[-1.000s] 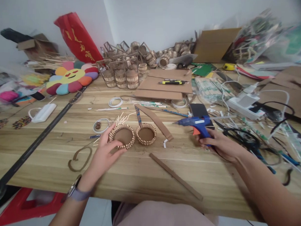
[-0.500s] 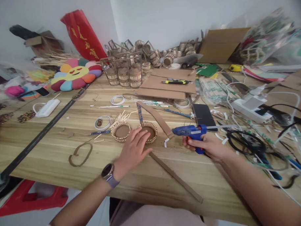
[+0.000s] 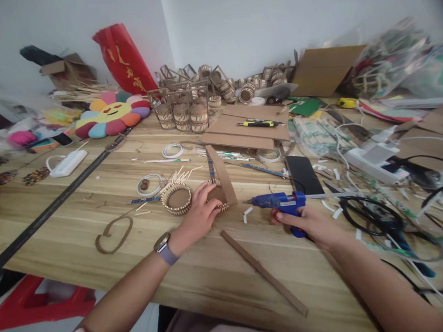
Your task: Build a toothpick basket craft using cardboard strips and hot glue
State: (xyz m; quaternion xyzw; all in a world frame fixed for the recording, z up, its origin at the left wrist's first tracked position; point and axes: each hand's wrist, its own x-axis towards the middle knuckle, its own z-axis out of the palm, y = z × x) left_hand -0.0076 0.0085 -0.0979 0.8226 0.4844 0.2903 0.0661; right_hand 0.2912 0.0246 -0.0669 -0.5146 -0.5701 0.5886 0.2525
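Observation:
My right hand [image 3: 310,223] is wrapped around the handle of a blue hot glue gun [image 3: 279,202], its nozzle pointing left. My left hand [image 3: 199,208], with a watch on its wrist, has its fingers curled over a small round basket [image 3: 224,207] edged with short sticks, partly hidden by the fingers. A cardboard strip [image 3: 222,173] leans across that basket's right side. Left of it sits a matching round basket [image 3: 176,199]. Nearer me, a narrow brown strip [image 3: 263,271] lies slantwise on the wooden table [image 3: 189,278].
Short loose sticks [image 3: 181,174] and a white tape roll [image 3: 149,184] lie behind the baskets. Cardboard sheets [image 3: 242,131] carry a yellow-black cutter [image 3: 259,123]. A phone [image 3: 303,175], black cables [image 3: 372,214] and a power strip [image 3: 376,163] crowd the right. Finished basket holders [image 3: 181,114] stand behind.
My left hand's fingers have curled onto the right basket. The cardboard strip now lies closer against that basket. The glue gun stays in my right hand, slightly lower in view.

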